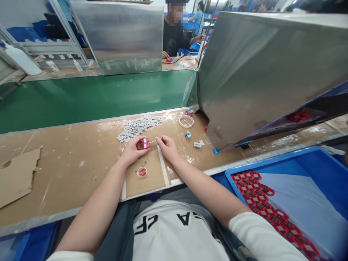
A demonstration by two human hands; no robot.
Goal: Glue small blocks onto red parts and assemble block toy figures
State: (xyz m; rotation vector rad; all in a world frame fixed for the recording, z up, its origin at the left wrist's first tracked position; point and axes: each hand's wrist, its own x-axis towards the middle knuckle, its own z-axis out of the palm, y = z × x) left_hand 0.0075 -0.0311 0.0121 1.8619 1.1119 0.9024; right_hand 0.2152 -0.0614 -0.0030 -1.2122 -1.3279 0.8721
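My left hand (133, 150) is closed round a small red toy vehicle (145, 143) with whitish-blue windows. From the right, my right hand (167, 146) pinches a thin wooden stick (152, 141), its tip at the red piece; whether they touch is too small to tell. Below the hands, a small round cup (141, 172) with red liquid stands on a cardboard sheet (146, 183). Just beyond my left hand lies a heap of small grey flat pieces (138, 127).
A tape roll (186, 121), a small blue-and-white piece (187, 135) and a white block (197, 145) lie to the right. A blue bin (312, 156) holds rows of red pieces. A large metal panel (258, 72) rises at right. Another person (175, 36) sits opposite.
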